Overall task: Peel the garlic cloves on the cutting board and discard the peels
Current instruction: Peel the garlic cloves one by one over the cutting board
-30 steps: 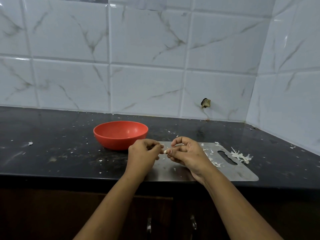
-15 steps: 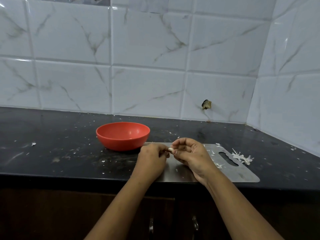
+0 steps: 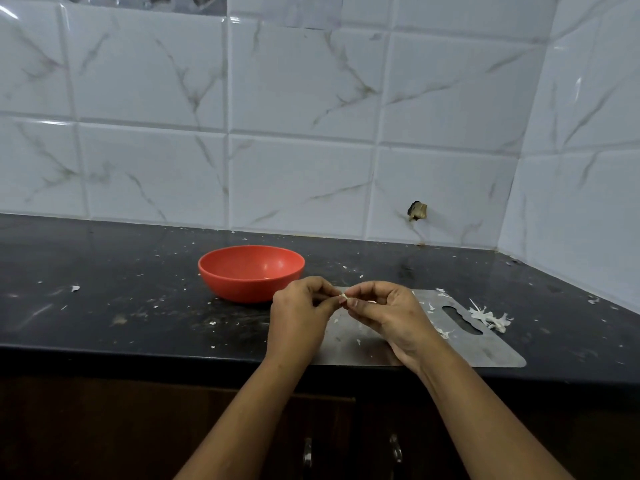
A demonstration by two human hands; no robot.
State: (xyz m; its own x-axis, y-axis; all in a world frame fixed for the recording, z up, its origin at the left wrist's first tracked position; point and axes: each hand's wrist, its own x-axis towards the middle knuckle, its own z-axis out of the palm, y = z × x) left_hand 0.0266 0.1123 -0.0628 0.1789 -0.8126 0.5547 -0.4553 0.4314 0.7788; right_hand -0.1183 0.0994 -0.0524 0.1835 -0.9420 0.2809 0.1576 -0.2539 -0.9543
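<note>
Your left hand (image 3: 300,315) and right hand (image 3: 393,318) met over the left part of the cutting board (image 3: 491,351). Both had their fingers curled, and between their fingertips you pinched one small garlic clove (image 3: 344,299). Only a pale, off-white sliver of the clove showed between thumbs and fingers, too small to tell how much skin was left on it.

The board was a thin grey metal sheet with a slot handle near its right end, lying flat at the front edge of the counter (image 3: 104,317). Thin white peels (image 3: 490,316) lay in a loose heap beside the slot, partly on the board and partly on the counter, and smaller flakes were scattered over both.

An orange-red bowl (image 3: 251,273) stood on the dark counter just left of the board, behind your left hand. White marbled tiles (image 3: 298,174) covered the wall behind.
</note>
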